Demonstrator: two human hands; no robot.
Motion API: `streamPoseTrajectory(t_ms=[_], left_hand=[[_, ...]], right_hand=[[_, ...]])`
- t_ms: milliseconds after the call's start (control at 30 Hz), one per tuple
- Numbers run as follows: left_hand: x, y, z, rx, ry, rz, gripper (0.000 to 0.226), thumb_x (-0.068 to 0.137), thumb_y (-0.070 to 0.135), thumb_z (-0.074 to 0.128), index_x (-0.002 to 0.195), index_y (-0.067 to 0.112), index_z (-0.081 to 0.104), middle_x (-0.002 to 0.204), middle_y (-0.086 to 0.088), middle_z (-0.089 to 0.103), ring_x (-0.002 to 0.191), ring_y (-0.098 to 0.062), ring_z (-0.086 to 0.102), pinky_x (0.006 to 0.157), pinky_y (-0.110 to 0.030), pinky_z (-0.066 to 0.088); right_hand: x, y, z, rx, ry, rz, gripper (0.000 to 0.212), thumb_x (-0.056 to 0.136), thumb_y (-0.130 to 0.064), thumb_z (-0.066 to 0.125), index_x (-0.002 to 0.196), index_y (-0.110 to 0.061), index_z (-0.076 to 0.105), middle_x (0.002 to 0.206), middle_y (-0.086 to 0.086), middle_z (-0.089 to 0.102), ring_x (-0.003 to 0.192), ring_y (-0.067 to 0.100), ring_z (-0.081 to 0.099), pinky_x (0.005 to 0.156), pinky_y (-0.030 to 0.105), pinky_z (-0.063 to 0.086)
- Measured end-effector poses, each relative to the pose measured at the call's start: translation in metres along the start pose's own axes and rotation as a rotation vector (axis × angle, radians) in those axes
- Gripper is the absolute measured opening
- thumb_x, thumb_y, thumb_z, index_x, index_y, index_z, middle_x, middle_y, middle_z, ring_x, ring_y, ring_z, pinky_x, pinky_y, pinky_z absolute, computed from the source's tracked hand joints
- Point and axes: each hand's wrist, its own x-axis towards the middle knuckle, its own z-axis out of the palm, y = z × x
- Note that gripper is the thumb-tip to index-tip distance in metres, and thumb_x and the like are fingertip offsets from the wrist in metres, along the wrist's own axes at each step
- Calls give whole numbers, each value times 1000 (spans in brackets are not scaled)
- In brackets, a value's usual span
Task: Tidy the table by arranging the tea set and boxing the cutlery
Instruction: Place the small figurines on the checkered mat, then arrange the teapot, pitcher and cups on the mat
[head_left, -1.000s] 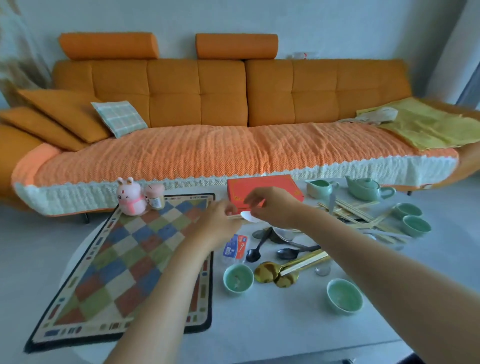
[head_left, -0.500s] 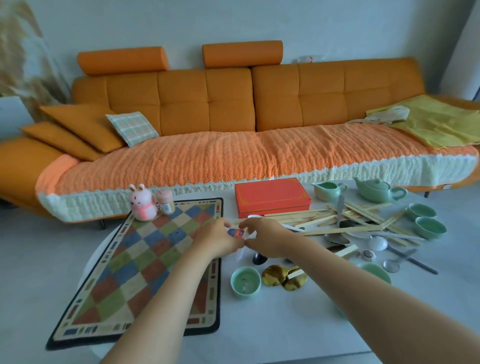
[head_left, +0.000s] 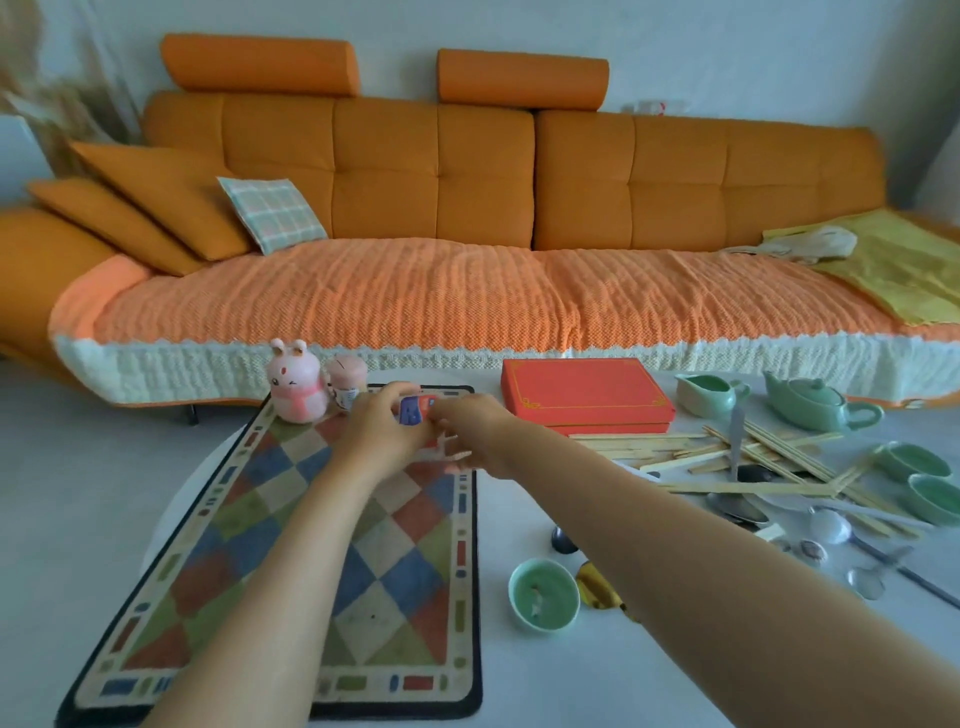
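The chopsticks (head_left: 727, 457) and spoons (head_left: 737, 508) lie heaped beside the closed red box (head_left: 582, 392), unboxed. Over the checked mat (head_left: 249, 545), the left hand (head_left: 382, 436) and right hand (head_left: 472, 431) together pinch 1 small blue-and-red packet (head_left: 413, 410), probably clearing clutter first.

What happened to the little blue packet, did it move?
Yes. The packet left the table beside the mat and is now above the mat's far end, near the pink bunny.

Bright, diffuse daylight; faint shadows.
Orange tufted fabric sofa (head_left: 384, 171) bows at frame edges; focus slightly soft.
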Motion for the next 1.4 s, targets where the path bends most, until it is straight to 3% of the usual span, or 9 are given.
streamPoseTrajectory(t_ms=[67,200,400,500,600,733,967,1167,1400], left_hand=[[8,-10,-8,-41,-26,8,45,84,33,72,126,26,56,117,3,58,85,0,54,68,-19,43],[19,-36,-23,-74,-71,-69,51,89,33,67,136,35,48,137,-1,44,115,-29,56,94,-47,50],[22,-66,-27,-24,-68,-26,25,95,18,59,118,27,63,103,13,60,94,-10,53,64,-17,38],[24,-72,-25,-13,-109,-55,30,96,24,59,126,25,62,115,9,64,103,-13,57,74,-24,45],[27,-69,-21,11,-123,-52,38,96,31,60,133,24,58,123,8,61,111,-16,58,90,-33,48],[26,-62,-14,31,-74,77,26,95,33,58,120,33,63,121,5,59,104,-17,61,87,-40,53],[23,-63,-9,209,-70,56,41,99,29,53,138,18,51,134,-2,41,126,-22,44,104,-35,38],[19,-33,-6,306,-5,115,34,95,26,53,129,21,55,129,-1,42,112,-23,50,87,-39,47],[-12,55,39,220,-62,244,32,95,30,55,126,26,54,123,4,47,111,-18,54,93,-39,45]], right_hand=[[15,-8,8,4,14,16,24,91,-16,59,110,-1,64,86,13,62,61,24,61,55,30,50],[38,-21,19,-156,66,-57,32,91,-11,57,117,5,63,85,13,63,61,21,61,49,27,44],[62,-21,35,-495,74,-245,51,89,-11,64,138,-16,52,101,4,62,80,21,60,71,38,58],[68,-15,34,-754,12,-364,70,78,-30,78,142,-24,48,122,0,55,104,18,57,80,30,50],[79,-9,27,-1078,56,-413,60,76,-32,74,133,-35,54,128,4,50,118,25,49,91,40,51],[87,-9,20,-1065,154,-428,48,81,-28,67,127,-37,57,120,3,48,113,22,47,89,41,52],[91,-2,28,-1041,212,-526,41,86,-30,66,126,-28,58,123,1,54,112,23,50,88,38,49],[57,-3,-3,-941,172,-560,54,84,-21,67,136,-25,51,137,4,45,125,24,43,103,40,42],[-25,9,-107,-814,266,-555,34,87,-16,65,119,-24,65,113,-3,59,94,15,58,86,31,47]])
